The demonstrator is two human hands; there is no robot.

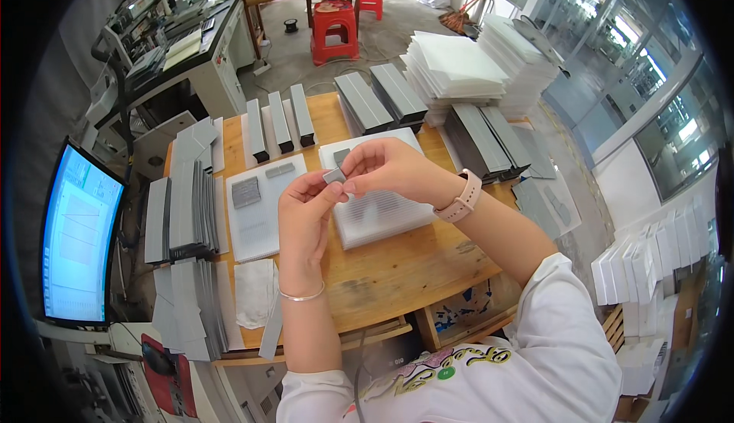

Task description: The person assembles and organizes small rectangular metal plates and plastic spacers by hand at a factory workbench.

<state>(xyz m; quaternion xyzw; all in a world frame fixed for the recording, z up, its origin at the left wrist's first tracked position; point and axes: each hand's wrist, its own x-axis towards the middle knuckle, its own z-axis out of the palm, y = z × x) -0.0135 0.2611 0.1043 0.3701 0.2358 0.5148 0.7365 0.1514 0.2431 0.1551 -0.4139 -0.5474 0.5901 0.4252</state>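
My left hand [306, 207] and my right hand [396, 169] meet above the wooden table. Between their thumbs and fingertips is a small grey rectangular piece [333, 175], pinched by both. Beneath them lies a stack of white translucent sheets [405, 220]. Another small grey piece [341, 157] rests on that stack, partly hidden by my right hand. To the left, a white sheet [260, 232] carries a squarish group of grey pieces [246, 192] and a smaller grey group [280, 171]. A white cloth [256, 293] lies nearer me.
Grey strips stand in rows along the wooden table's [382, 285] left side [191, 209] and far edge [359, 102]. Tall stacks of white sheets [455, 64] rise at the far right. A lit monitor [80, 236] stands left. Beyond is a red stool [334, 33].
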